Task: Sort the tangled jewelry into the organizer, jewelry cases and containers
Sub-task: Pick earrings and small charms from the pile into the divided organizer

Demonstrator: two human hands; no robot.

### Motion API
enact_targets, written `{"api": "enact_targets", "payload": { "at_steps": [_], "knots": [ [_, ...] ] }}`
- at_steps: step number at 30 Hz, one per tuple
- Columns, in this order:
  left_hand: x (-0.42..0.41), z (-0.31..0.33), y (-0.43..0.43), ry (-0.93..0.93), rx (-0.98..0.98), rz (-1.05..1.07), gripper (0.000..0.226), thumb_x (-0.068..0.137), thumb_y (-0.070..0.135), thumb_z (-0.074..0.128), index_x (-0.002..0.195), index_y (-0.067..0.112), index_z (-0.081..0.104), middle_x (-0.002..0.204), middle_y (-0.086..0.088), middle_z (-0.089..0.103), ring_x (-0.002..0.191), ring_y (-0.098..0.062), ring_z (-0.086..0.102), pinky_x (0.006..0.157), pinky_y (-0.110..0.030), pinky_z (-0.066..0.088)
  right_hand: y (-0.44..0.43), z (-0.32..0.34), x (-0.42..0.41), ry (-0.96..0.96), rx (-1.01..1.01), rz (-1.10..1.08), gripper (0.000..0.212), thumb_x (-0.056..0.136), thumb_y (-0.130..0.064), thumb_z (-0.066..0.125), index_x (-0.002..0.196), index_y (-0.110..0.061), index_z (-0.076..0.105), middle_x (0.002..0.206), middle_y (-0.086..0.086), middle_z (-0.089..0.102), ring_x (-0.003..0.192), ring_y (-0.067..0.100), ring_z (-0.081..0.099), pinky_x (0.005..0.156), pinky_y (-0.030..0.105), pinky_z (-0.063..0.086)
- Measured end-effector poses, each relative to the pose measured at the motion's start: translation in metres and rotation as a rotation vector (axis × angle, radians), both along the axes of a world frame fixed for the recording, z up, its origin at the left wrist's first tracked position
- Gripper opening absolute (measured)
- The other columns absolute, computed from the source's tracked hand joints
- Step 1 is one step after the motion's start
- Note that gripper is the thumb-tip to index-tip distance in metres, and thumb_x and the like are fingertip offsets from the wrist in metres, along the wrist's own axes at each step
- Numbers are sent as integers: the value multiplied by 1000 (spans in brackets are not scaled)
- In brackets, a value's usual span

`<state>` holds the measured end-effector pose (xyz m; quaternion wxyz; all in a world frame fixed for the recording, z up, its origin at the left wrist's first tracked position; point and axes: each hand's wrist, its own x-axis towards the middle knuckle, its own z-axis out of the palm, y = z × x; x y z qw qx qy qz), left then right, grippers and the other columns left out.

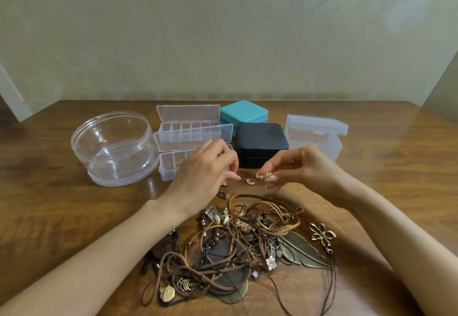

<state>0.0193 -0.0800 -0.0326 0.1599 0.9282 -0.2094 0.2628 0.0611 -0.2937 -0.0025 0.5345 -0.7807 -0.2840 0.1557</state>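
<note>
Silver earring (pixel 249 181) hangs pinched in the right hand (pixel 292 167) fingers; left hand (pixel 208 174) looks empty, half curled. I'd drop it gently into the open organizer (pixel 171 167) compartment.

Honestly can't read a single word, number or logo anywhere here; the teal jewelry case (pixel 244 111) and the black jewelry case (pixel 261 139) both have plain lids, and the clear compartment organizer (pixel 188 127), the round clear container (pixel 115 147) and the frosted box (pixel 314 134) are bare plastic. The gold disc pendant (pixel 168 293) in the tangle looks unmarked too, though it's too small to be sure.
</note>
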Motion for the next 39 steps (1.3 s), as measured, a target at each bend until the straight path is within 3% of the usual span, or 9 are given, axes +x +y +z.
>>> {"api": "enact_targets", "payload": {
  "at_steps": [3,6,12,15,19,24,34,39],
  "knots": [
    [-6,14,-2,168,-417,-88,7,86,13,61,82,15,56,92,-2,64,82,-2,60,70,-12,46,1,2,-1,21,93,-5,14,81,7,62,83,-5,70,85,9,73,68,15,68,63,23,55],
    [-17,25,-6,364,-753,-204,11,84,7,61,81,18,60,87,-9,70,77,-11,68,70,-21,54,2,1,-2,60,157,-35,13,81,8,61,85,-2,69,84,11,73,68,20,70,64,25,57],
    [-25,30,-7,588,-1061,-226,12,83,3,59,90,0,68,88,-9,73,72,-14,70,63,-18,54,4,3,-6,145,109,-15,22,72,1,70,94,-2,71,88,12,74,82,22,72,72,24,57],
    [-26,30,-2,702,-1087,-239,18,83,4,58,96,-2,68,85,-9,74,79,-16,70,67,-17,55,6,4,-8,161,156,-58,18,72,-9,69,89,-2,71,86,16,73,80,25,72,68,25,57],
    [-27,32,-1,719,-1096,-228,14,83,0,58,93,1,68,91,-9,73,84,-17,70,70,-19,56,6,4,-9,120,158,-89,16,67,-10,68,81,-4,70,82,13,73,79,24,71,69,27,59],
    [-29,33,-2,689,-1086,-206,18,81,-1,60,97,7,65,90,-10,73,83,-22,71,68,-22,57,6,3,-8,102,167,-75,19,73,5,69,88,-6,69,80,12,72,77,23,71,73,34,59],
    [-30,34,-2,721,-1079,-168,21,80,-4,62,99,4,59,85,-12,74,72,-21,71,64,-23,57,5,8,-10,95,240,-124,22,71,15,66,85,-2,65,72,14,70,69,25,71,61,30,59],
    [-27,30,1,765,-1103,-189,22,83,-3,59,105,1,58,97,-12,73,90,-24,70,78,-28,58,6,8,-11,117,309,-120,25,71,18,64,87,-1,63,69,15,69,65,25,70,59,31,58]
  ]
}}
